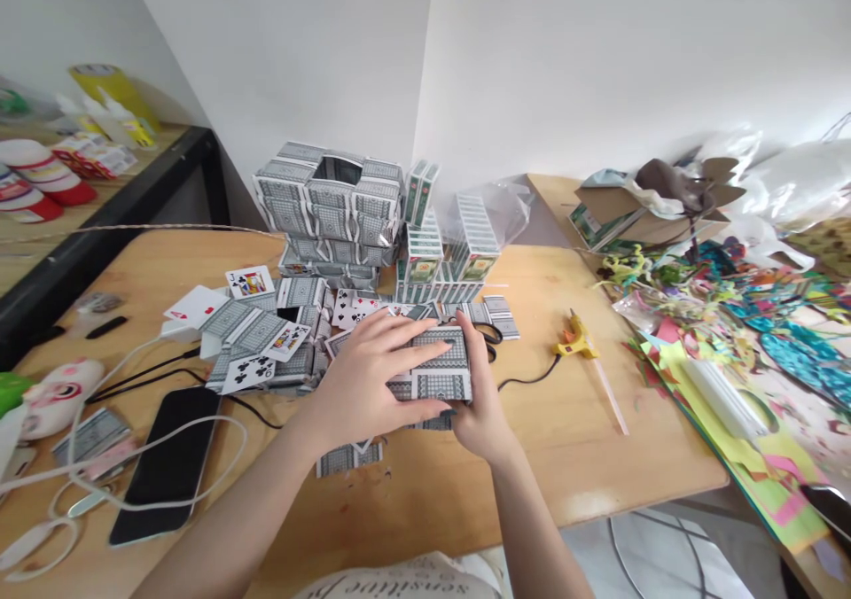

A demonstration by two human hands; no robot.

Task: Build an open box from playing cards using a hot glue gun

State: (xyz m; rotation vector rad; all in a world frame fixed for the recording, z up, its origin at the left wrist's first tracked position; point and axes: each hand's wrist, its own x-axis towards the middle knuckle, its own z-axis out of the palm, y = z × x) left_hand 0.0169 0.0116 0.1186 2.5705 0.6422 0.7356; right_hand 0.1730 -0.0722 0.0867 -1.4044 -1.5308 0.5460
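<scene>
Between my two hands is a small box folded from playing cards (440, 370), its grey patterned backs facing outward. My left hand (372, 369) lies across its top and left side, fingers and thumb bent around it. My right hand (480, 395) grips its right end. Beyond my hands lie loose playing cards (355, 308) and the black handles of scissors (490, 340), partly hidden. To the left, scattered cards (249, 338) cover more card-built pieces. Behind them, several card-built boxes (325, 200) with grey patterned sides stand stacked.
Packs of cards (425, 267) stand by the wall. A yellow glue gun (575, 340) with a clear stick rests on the right, its cord running toward the cards. A phone (169, 457) and white cable lie left. Paper scraps and an opened carton (638, 213) crowd the right side.
</scene>
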